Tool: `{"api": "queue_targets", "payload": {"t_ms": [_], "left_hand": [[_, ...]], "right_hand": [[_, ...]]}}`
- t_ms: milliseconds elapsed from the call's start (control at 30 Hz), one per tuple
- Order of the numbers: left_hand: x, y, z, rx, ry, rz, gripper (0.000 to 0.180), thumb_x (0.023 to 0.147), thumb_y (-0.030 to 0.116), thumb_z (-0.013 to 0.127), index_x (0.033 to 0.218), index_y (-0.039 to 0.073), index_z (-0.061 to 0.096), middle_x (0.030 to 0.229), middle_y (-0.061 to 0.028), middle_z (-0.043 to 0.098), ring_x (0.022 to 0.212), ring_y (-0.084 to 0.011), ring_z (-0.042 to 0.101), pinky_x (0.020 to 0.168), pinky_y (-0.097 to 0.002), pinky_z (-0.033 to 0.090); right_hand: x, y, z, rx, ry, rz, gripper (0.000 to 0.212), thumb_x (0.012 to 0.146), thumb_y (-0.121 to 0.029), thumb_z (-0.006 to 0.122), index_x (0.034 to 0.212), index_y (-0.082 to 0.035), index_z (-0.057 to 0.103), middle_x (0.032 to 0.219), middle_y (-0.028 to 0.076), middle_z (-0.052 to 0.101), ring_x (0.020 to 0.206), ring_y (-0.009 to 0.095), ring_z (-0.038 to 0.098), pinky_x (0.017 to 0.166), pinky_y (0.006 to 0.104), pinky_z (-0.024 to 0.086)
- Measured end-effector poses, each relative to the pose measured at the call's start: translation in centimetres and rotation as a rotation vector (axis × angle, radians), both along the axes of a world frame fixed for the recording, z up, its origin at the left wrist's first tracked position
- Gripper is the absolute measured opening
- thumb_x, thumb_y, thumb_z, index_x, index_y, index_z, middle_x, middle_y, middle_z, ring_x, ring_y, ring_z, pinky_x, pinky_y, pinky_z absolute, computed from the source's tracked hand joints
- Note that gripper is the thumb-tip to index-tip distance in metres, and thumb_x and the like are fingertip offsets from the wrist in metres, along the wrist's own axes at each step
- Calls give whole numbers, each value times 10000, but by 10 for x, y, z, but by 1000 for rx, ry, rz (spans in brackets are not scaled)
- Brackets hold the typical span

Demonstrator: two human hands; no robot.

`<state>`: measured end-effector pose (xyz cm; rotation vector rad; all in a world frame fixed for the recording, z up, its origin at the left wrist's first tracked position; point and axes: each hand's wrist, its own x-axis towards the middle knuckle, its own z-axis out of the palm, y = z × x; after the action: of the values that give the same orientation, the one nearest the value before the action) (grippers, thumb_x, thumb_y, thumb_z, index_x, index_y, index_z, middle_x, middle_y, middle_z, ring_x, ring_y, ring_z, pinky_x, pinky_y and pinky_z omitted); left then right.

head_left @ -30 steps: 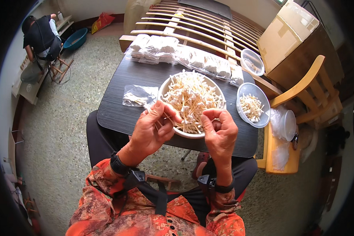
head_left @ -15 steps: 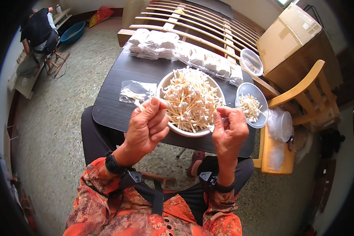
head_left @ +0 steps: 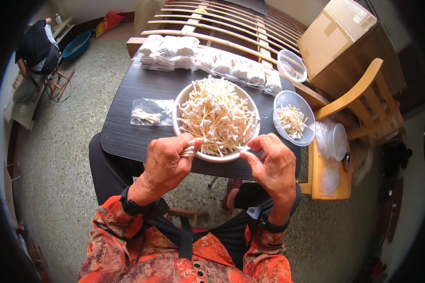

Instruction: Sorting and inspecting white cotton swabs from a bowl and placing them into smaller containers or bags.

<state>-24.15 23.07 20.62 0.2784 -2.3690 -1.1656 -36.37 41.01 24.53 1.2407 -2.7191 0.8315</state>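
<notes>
A small bundle of cotton swabs [head_left: 188, 150] is pinched in the closed left hand [head_left: 167, 162], while the right hand [head_left: 275, 162] is held with thumb and fingers drawn together at the rim of a white bowl [head_left: 216, 116]; whether anything is gripped there cannot be told. The bowl, heaped with pale wooden-stemmed, white-tipped swabs, is set near the front edge of a dark table [head_left: 127, 127]. Two clear tubs [head_left: 293, 117] are seen to its right, one flat bag of swabs [head_left: 151, 112] to its left, and a row of filled bags [head_left: 208, 59] along the far edge. Bare tabletop is left at the near-left corner.
</notes>
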Motion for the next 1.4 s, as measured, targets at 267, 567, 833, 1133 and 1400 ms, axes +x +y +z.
{"api": "queue_targets", "payload": {"t_ms": [267, 567, 833, 1133, 1400], "left_hand": [[-1, 8, 1, -15, 3, 12, 231, 878, 138, 549, 710, -21, 549, 592, -156, 505, 490, -288, 482, 482, -341, 377], [-1, 12, -9, 23, 25, -94, 221, 881, 143, 554, 738, -24, 578, 584, -112, 511, 488, -224, 488, 477, -317, 375], [1, 7, 12, 863, -53, -231, 309, 940, 242, 475, 808, -4, 607, 556, 35, 448, 398, -36, 316, 376, -204, 247], [-6, 32, 7, 1466, 110, -142, 168, 859, 20, 561, 1005, 18, 480, 651, 42, 449, 398, 5, 313, 315, -168, 235], [-14, 28, 4, 1041, 52, -89, 199, 850, 19, 576, 1020, 5, 476, 654, 60, 446, 512, 2, 387, 435, -161, 325]], "right_hand": [[9, -19, -13, -133, 131, 162, 127, 672, -45, 691, 781, -78, 633, 742, 66, 578, 687, 270, 572, 634, 352, 420], [-3, -26, -33, -222, 218, 194, 97, 702, -67, 677, 781, -77, 622, 747, 66, 546, 625, 226, 538, 575, 324, 417], [-7, -23, -31, -722, -305, 124, 110, 780, -19, 658, 871, -2, 600, 828, 56, 606, 597, 68, 559, 448, 206, 407], [16, -42, -31, -1283, -1167, 23, 133, 871, -48, 560, 986, 8, 523, 869, 130, 622, 715, 162, 649, 566, 217, 539], [20, -47, -32, -1127, -871, -103, 151, 863, -61, 583, 969, 39, 543, 834, 113, 625, 618, 127, 632, 398, 181, 453]]}}
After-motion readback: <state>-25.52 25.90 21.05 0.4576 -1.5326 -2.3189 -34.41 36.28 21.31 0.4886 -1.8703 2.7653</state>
